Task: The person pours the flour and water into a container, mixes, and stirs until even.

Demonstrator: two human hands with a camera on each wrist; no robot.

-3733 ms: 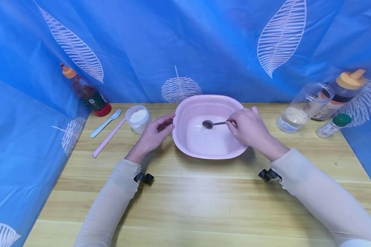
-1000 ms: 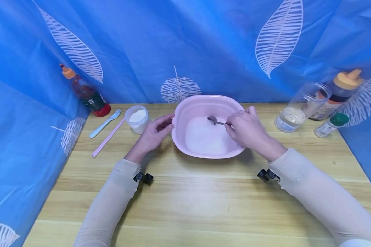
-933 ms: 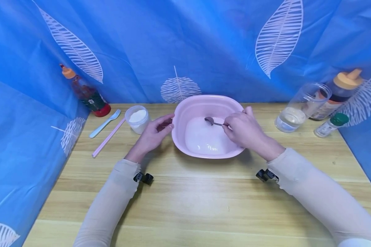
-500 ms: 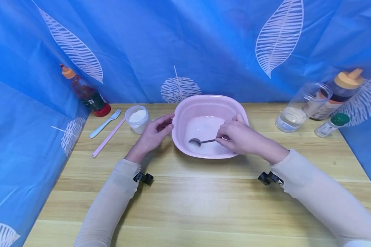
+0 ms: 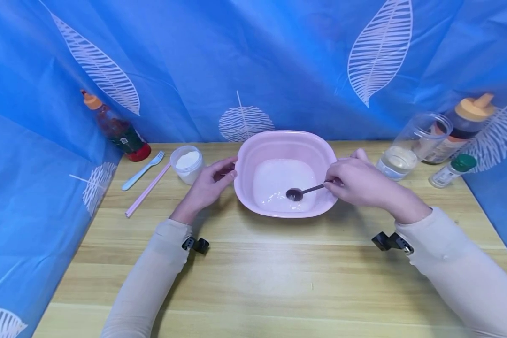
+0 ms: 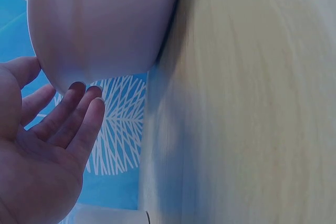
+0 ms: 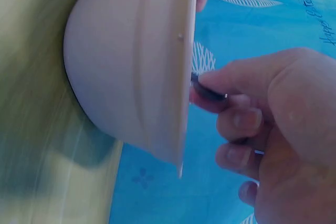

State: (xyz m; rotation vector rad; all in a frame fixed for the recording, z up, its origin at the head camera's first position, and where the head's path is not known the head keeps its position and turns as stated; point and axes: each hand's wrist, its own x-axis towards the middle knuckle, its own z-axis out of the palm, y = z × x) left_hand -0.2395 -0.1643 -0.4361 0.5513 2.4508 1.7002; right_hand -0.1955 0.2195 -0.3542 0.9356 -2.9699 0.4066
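My right hand [image 5: 359,183] pinches the thin dark handle of a spoon [image 5: 295,194], at the right rim of a pink basin [image 5: 286,215]. The spoon's bowl is down in the basin, at the whitish liquid [image 5: 274,176] on its floor. In the right wrist view the handle's end [image 7: 210,90] shows between thumb and fingers, and the basin's wall hides the spoon's bowl. My left hand [image 5: 208,188] rests its fingertips against the basin's left rim; in the left wrist view its fingers [image 6: 86,121] are spread and slightly bent along the outside.
Left of the basin stand a tub of white powder [image 5: 188,164], a pink straw-like stick pair [image 5: 148,190], a light blue fork [image 5: 143,170] and a red sauce bottle [image 5: 122,129]. At right are a clear cup of liquid [image 5: 399,162], a dark sauce bottle [image 5: 464,124] and a green-capped jar [image 5: 452,170].
My right hand has swept the spoon around inside the basin: toward the back, then front left, now front right, with the hand drawn out over the right rim. My left hand stays put.
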